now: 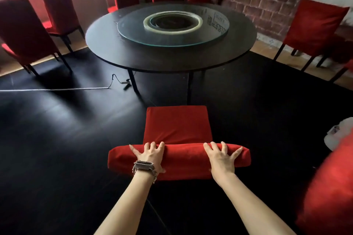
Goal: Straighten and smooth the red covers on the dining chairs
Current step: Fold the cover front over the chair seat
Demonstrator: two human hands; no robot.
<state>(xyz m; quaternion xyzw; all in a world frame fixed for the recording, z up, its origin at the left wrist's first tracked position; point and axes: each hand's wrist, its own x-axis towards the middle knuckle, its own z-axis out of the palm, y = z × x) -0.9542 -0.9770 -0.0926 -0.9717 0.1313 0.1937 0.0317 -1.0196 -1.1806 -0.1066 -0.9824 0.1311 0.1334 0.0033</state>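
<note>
The black floor mat [57, 139] takes up most of the view. On it stands the round dining table [107, 44], which carries a glass turntable [133, 30] at its centre. Red-covered chairs ring the table but are pulled well back from it, among them one on the left [24, 30] and one by the brick-pattern wall on the right [313, 26]. That spacing probably leaves room to walk behind each chair and work on its cover.

The person stands behind the nearest chair, which faces the table, so the top of the backrest is within easy reach of both arms. Its red cover [183, 158] is pulled over the backrest, and the red seat [177, 124] shows beyond it. The fabric over the top edge looks rounded and fairly even, with a slight bunching just beyond the left hand, where backrest and seat meet.

Both hands lie palm-down on that top edge, well apart. The left hand [149, 155] and the right hand [221, 155] have their fingers splayed wide and gripping nothing. Such flat, spread contact suits pressing and sliding cloth, not tugging it, so this is likely the smoothing step.

A beaded wristband [144, 167] sits on the left wrist. A white object [338, 135] at the right edge is too blurred to name.
</note>
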